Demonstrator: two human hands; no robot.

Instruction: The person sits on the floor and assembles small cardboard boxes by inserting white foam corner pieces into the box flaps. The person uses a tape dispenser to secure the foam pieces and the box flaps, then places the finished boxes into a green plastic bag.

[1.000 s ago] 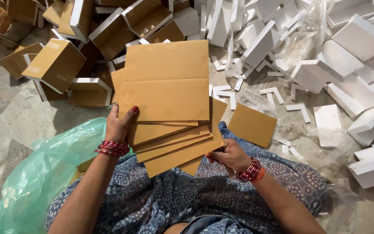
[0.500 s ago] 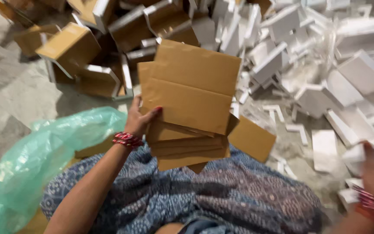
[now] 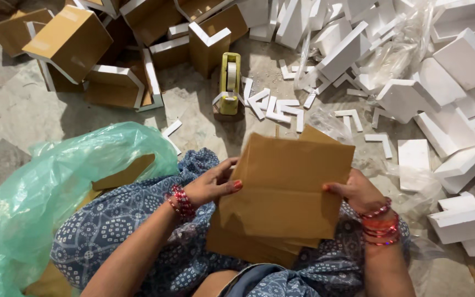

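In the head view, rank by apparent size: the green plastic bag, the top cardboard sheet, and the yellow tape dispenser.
1. green plastic bag, largest
2. top cardboard sheet, though nearness to the camera inflates both
3. yellow tape dispenser, clearly smallest

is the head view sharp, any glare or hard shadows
Head view: mostly sharp and evenly lit; soft shadows beside the brown boxes; mild sheen on the green bag; white foam pieces at right look bright, nearly washed out; cardboard sheet is crisp.
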